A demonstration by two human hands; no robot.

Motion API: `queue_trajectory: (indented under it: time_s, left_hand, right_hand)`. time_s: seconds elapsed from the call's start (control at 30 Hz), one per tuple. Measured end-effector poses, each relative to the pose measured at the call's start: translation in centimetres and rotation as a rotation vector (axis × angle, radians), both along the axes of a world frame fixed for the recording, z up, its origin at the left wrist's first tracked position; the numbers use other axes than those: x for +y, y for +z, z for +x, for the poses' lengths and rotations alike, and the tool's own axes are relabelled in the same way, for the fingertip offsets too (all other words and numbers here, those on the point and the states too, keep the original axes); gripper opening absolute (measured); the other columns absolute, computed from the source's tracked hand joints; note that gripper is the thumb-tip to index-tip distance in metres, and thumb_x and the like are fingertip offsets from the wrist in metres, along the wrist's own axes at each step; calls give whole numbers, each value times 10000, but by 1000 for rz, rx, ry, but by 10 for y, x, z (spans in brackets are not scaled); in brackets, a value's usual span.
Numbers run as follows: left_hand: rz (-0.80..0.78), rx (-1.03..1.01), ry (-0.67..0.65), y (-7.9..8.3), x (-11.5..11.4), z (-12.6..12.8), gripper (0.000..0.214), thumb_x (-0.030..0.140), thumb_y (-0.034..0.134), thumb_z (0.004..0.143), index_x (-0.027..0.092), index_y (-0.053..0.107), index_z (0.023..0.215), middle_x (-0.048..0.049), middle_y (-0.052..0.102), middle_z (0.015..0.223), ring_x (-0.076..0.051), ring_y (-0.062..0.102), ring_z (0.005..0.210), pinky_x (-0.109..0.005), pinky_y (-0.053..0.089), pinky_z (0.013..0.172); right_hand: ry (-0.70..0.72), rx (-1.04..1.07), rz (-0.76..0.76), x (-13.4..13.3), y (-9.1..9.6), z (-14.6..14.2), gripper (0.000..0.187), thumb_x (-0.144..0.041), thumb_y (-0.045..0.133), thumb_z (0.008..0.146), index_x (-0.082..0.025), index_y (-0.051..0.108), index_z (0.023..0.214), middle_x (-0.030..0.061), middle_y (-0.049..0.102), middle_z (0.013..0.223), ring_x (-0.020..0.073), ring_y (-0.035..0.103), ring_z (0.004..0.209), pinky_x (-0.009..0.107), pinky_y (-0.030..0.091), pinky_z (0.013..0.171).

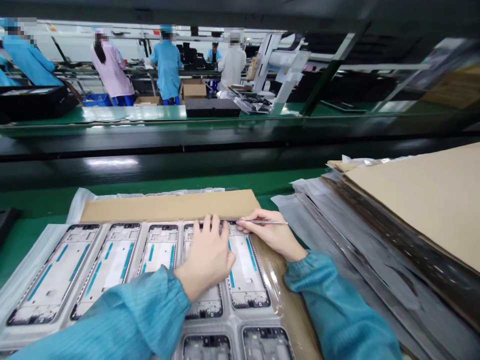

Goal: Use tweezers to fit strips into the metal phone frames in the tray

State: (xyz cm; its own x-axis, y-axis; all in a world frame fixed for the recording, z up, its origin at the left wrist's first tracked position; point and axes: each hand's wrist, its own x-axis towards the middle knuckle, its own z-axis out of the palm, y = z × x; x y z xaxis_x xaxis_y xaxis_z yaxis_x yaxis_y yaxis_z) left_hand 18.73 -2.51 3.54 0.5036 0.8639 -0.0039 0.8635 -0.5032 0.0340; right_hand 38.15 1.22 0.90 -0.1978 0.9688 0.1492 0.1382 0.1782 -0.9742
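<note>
Rest left hand (208,255) lightly, palm down over the fourth phone frame (205,301) and near the left side of the fifth phone frame (243,270); grip released, fingers spread, nothing visible held. Cannot tell about pressure under those fingertips. Probably best to steady by the rim, off the blue strips (250,254). Find the fifth phone frame at the right end of its row, lying in the clear tray (233,321). Over its top edge, see right hand (272,232), grip pinched on a thin metal tool (265,221), held nearly level. Cannot make out the tip contact. Use short, light strokes; avoid scratching the rim or tipping the frame out of its pocket.

Around, left to right: note a dark object (7,220) at far left on the green table (270,182), then the first three frames (52,275). Watch the left sleeve (146,310), crossing low over the row and hiding part of it. Behind the tray, see a tan board (168,206), close to the tool; farther back, well apart, co-workers (167,65). At right, mind plastic sheeting (330,230) and a tan sheet (420,195) stacked beside the right sleeve (337,300); could snag.
</note>
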Motion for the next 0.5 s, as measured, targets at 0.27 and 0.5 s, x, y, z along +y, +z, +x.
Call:
queue_trajectory:
  time_s: [0.27, 0.5]
  left_hand:
    - [36, -72, 14, 4, 5, 4, 487, 303, 501, 871, 55, 550, 1287, -235, 507, 1248, -395, 477, 1156, -593, 413, 985]
    - [-65, -192, 42, 9, 5, 6, 363, 248, 525, 862, 30, 592, 1145, -241, 521, 1195, -389, 483, 1140, -561, 408, 994]
  right_hand:
    - [-200, 93, -15, -1, 8, 11, 395, -501, 879, 693, -157, 706, 779, 106, 728, 774, 213, 710, 688, 287, 608, 656]
    - [-377, -32, -73, -73, 43, 52, 491, -705, 713, 799, -220, 731, 725, 145, 679, 837, 224, 667, 719, 291, 588, 667]
